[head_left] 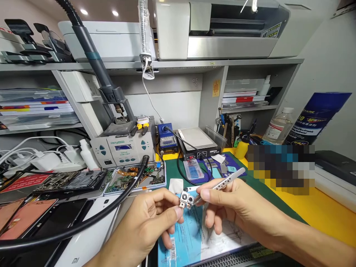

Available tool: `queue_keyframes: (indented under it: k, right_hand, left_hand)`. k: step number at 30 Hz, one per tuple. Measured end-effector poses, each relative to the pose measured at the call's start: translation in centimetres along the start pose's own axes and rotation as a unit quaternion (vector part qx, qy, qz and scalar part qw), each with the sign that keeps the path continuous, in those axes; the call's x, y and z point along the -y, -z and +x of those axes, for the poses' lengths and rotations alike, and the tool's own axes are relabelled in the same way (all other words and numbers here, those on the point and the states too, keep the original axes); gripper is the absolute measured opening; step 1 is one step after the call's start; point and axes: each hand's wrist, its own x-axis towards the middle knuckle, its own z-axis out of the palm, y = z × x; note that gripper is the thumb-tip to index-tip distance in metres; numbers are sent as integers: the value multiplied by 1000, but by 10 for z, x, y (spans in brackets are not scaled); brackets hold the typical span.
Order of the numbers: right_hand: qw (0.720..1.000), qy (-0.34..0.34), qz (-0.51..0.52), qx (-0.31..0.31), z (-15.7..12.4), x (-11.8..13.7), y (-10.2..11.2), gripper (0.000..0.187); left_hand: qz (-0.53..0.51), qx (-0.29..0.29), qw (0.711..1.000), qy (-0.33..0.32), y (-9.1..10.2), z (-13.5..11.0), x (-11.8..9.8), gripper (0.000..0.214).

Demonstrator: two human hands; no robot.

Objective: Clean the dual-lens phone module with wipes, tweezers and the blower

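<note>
My left hand (pixel 150 222) pinches a small silver camera module (pixel 186 200) between thumb and fingers, low in the middle of the view. My right hand (pixel 225 209) grips metal tweezers (pixel 222 183). Their tips touch the module's right side. Both hands hover above a light blue printed sheet (pixel 189 241) on the green mat (pixel 174 168).
A tray of small phone parts (pixel 136 178) and an opened phone (pixel 72 181) lie to the left. A thick black hose (pixel 91 218) crosses in front of them. Behind stand a soldering station (pixel 122 146), a heating plate (pixel 196 141), a tool cup (pixel 229 128) and a clear bottle (pixel 278 126).
</note>
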Motion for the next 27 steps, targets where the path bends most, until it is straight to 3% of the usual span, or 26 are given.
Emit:
queue_keyframes:
  k: [10, 27]
  right_hand:
    - [1000, -6, -18, -5, -3, 0, -2, 25]
    - [995, 23, -86, -35, -11, 0, -8, 30]
  left_hand:
    - [14, -7, 1000, -6, -3, -4, -3, 21]
    - [50, -27, 998, 16, -11, -6, -12, 40]
